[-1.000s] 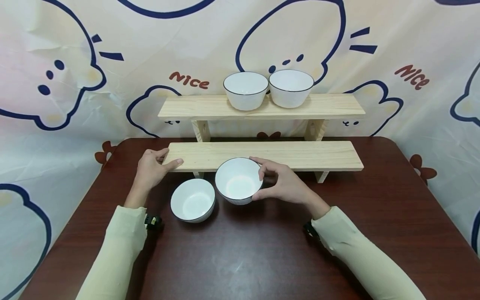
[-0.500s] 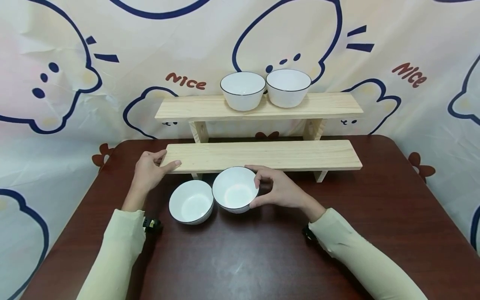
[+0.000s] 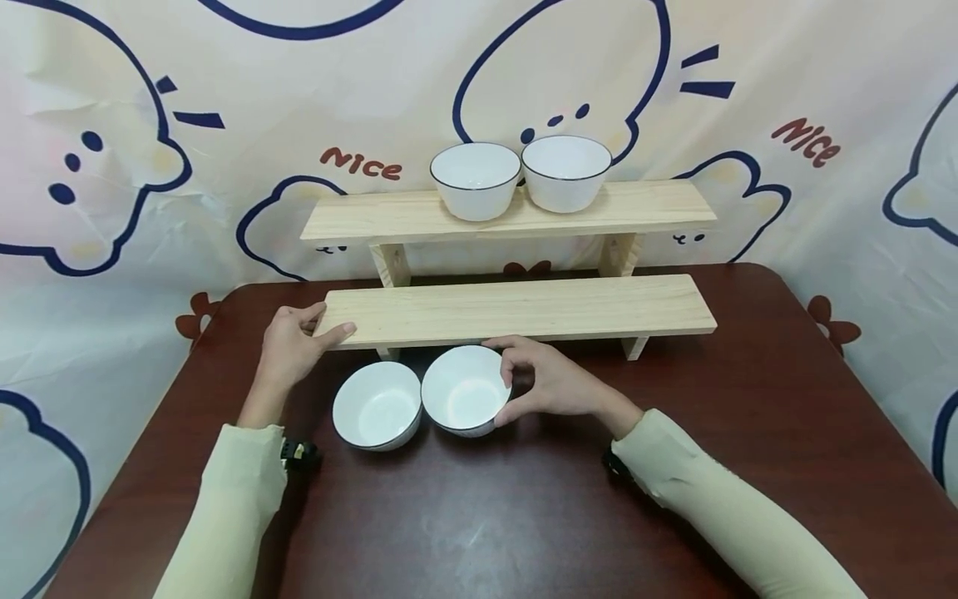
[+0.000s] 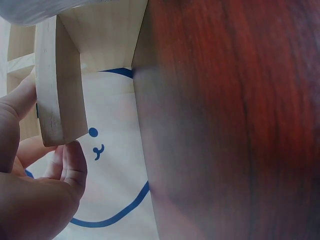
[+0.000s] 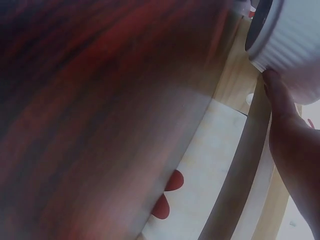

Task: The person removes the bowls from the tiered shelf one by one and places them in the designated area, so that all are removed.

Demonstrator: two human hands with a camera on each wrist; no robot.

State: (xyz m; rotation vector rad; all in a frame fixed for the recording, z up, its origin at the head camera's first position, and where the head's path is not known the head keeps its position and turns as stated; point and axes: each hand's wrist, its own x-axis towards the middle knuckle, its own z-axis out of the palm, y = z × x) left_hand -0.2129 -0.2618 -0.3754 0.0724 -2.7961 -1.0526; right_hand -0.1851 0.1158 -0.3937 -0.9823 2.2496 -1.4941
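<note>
Bowls (image 3: 464,389) before two "Nice" prints (image 3: 361,164)

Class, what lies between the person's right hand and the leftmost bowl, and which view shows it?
Another white bowl, gripped by the right hand, lies between that hand and the leftmost bowl; the head view shows this.

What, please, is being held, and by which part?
The right grip holds a bowl by its right side; the left grip holds the lower shelf by its left end.
</note>
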